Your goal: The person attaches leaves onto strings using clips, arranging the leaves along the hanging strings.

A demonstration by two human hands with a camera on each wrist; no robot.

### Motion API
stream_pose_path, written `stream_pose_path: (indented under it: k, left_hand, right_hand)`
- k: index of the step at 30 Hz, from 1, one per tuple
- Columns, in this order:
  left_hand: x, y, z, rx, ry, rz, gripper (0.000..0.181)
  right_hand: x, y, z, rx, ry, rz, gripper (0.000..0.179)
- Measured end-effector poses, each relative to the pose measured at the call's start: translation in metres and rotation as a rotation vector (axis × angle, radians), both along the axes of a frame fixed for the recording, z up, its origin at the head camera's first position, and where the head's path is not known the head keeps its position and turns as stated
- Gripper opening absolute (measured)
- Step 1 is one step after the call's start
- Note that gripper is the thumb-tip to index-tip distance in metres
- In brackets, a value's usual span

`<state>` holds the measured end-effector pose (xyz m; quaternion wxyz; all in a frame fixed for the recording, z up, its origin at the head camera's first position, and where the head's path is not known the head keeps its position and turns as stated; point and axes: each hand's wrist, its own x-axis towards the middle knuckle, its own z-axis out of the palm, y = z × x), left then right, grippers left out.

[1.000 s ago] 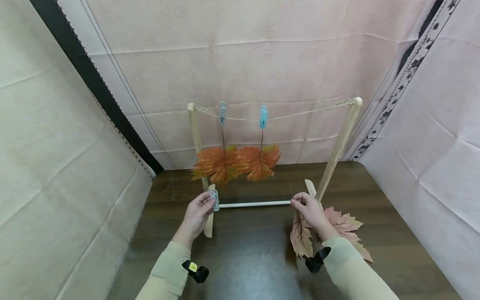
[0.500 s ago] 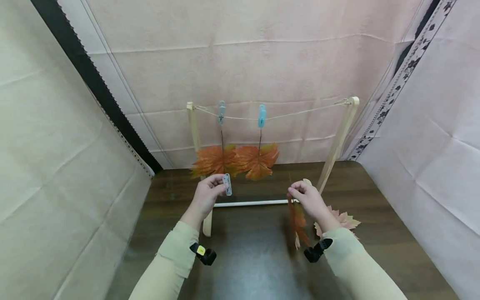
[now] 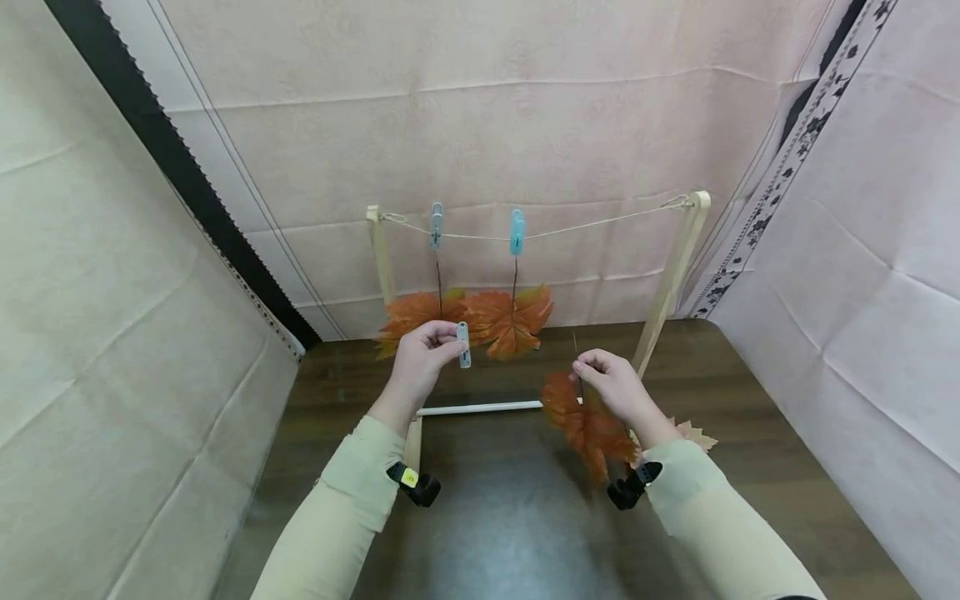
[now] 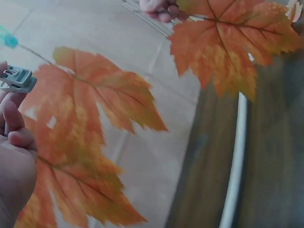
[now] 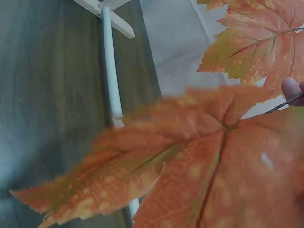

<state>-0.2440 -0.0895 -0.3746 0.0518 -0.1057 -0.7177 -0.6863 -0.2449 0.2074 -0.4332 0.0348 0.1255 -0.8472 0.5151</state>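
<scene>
My left hand pinches a pale blue clothespin upright between thumb and fingers, in front of the hanging leaves; the left wrist view shows this clothespin at its left edge. My right hand pinches the thin stem of an orange maple leaf, whose blade hangs below the fingers and fills much of the right wrist view. Two more orange maple leaves, a left one and a right one, hang by their stems from blue clothespins on a string.
The string runs between two wooden posts. A white rod joins the frame's feet low over the dark wooden table. A paler leaf lies on the table, partly hidden by my right arm. Pale cloth hangs behind.
My left hand has risen and moved right with the clothespin, from the rod's left end to before the leaves. My right hand has lifted the leaf slightly, and its orange face has turned into view.
</scene>
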Motion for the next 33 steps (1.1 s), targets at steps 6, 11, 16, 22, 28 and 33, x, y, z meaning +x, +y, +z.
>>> stream_pose_path:
  k: [6,11,16,22,28,33]
  left_hand:
    - [-0.007,0.013,0.03,-0.083,0.094,-0.017,0.023]
    - [-0.012,0.022,0.049,-0.057,0.146,0.027,0.022]
    - [-0.016,0.031,0.067,-0.069,0.188,0.077,0.023]
    - [-0.019,0.045,0.091,-0.079,0.235,0.08,0.024]
    - [-0.025,0.048,0.108,-0.12,0.27,0.108,0.025]
    - [-0.032,0.054,0.118,-0.139,0.261,0.102,0.027]
  right_hand:
    - [-0.008,-0.001,0.017,0.038,0.045,-0.017,0.025]
    - [-0.012,-0.001,0.031,0.047,0.052,-0.013,0.024]
    - [-0.016,-0.002,0.045,0.064,0.074,-0.001,0.029]
    - [-0.02,-0.004,0.061,0.063,0.092,-0.008,0.033]
    - [-0.027,-0.013,0.073,0.077,0.121,-0.032,0.03]
    - [-0.034,-0.014,0.082,0.085,0.171,-0.083,0.029]
